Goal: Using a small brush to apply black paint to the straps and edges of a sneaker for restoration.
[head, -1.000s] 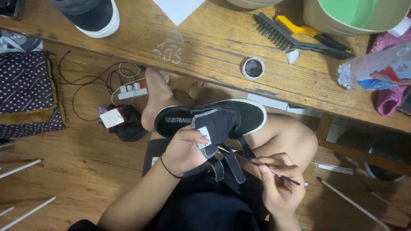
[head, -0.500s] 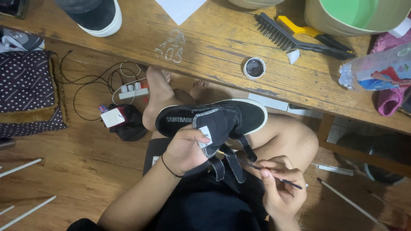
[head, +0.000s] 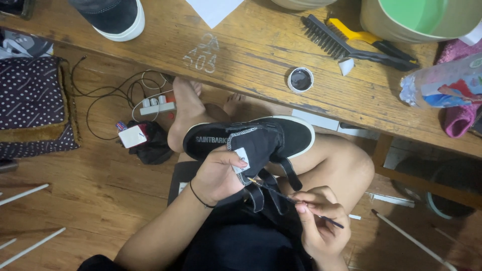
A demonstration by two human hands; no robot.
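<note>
A black sneaker with a white sole rests on my lap, its straps hanging loose. My left hand grips the shoe's side by its pulled-out tongue. A thin paintbrush is pinched in the fingers of my right hand, its tip reaching toward the shoe just below my left hand. On the wooden bench above sits a small round pot of dark paint.
A black-and-yellow scrub brush, a green bucket, a plastic bottle and another shoe lie on the bench. A power strip, cables and a dotted bag are on the floor at left. White rods lie about the floor.
My right hand has shifted slightly right and down with the brush. The left hand and shoe stay almost where they were.
</note>
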